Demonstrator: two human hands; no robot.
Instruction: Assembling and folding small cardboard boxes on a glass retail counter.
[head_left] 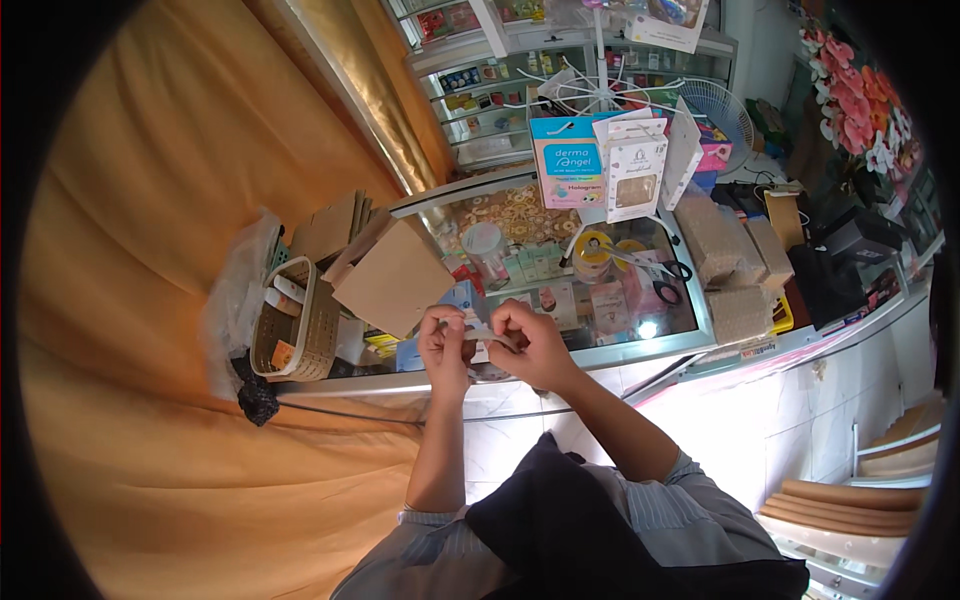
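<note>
Both of my hands meet over the front edge of a glass-topped counter. Between them stretches a small whitish strip (481, 335), too small to name more exactly. My left hand (443, 350) pinches its left end with thumb and fingers. The other end is in the closed fingers of my right hand (533, 345). Just beyond my left hand, a brown cardboard piece (395, 280) leans at a slant. A transparent round container (486, 250) stands past my hands. Farther right lie black-handled scissors (668, 280) beside a yellow round tub (592, 258).
A woven plastic basket (318, 335) holding white bottles sits at the counter's left end. A wire display rack (600, 95) with hanging packets rises at the back. Bubble-wrapped boxes (715, 240) are stacked on the right. An orange curtain (180, 200) hangs at left.
</note>
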